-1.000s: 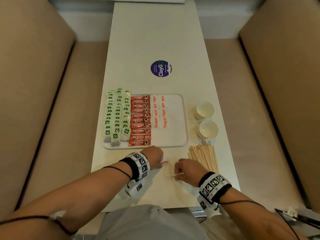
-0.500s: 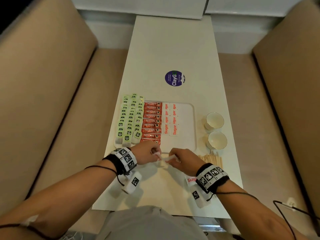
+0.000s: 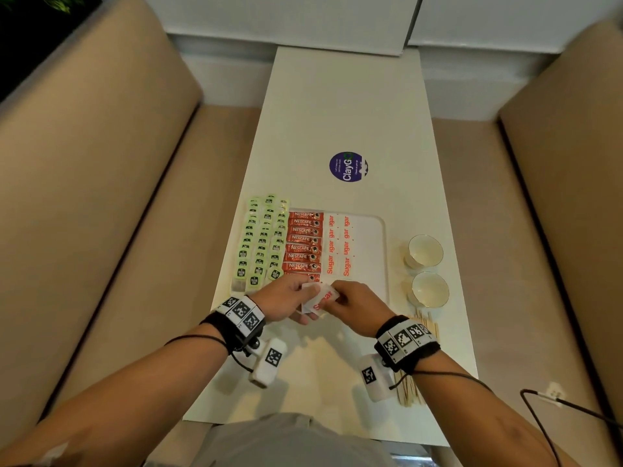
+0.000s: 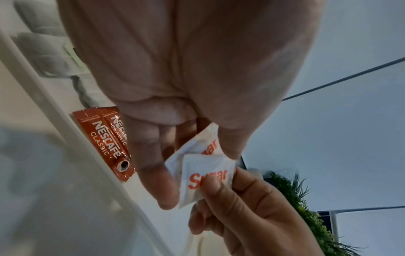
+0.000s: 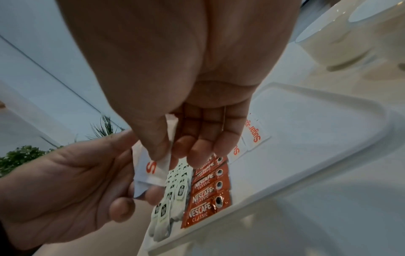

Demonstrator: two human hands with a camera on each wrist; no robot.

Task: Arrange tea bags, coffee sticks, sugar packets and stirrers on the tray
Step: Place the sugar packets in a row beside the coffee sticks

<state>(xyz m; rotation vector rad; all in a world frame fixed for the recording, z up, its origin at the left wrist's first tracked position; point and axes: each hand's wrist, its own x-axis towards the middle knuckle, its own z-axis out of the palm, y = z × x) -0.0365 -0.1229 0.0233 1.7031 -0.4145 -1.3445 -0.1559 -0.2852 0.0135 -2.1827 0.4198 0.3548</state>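
Note:
Both hands meet above the near edge of the white tray (image 3: 382,230). My left hand (image 3: 298,299) holds white sugar packets (image 3: 320,298) with red lettering, two of them showing in the left wrist view (image 4: 206,175). My right hand (image 3: 340,298) pinches the front packet by thumb and forefinger, seen in the right wrist view (image 5: 160,166). On the tray lie rows of green tea bags (image 3: 261,244), red coffee sticks (image 3: 303,244) and two columns of sugar packets (image 3: 338,247). Wooden stirrers (image 3: 428,325) lie on the table by my right wrist.
Two white cups (image 3: 425,251) stand to the right of the tray on the long white table (image 3: 347,106). A round purple sticker (image 3: 348,166) lies farther out. Beige sofa seats flank the table. A black cable (image 3: 539,402) runs at the lower right.
Both hands picked sugar packets off the table near its front edge, then rose and came together over the tray's near edge. The head camera has tilted, shifting the view.

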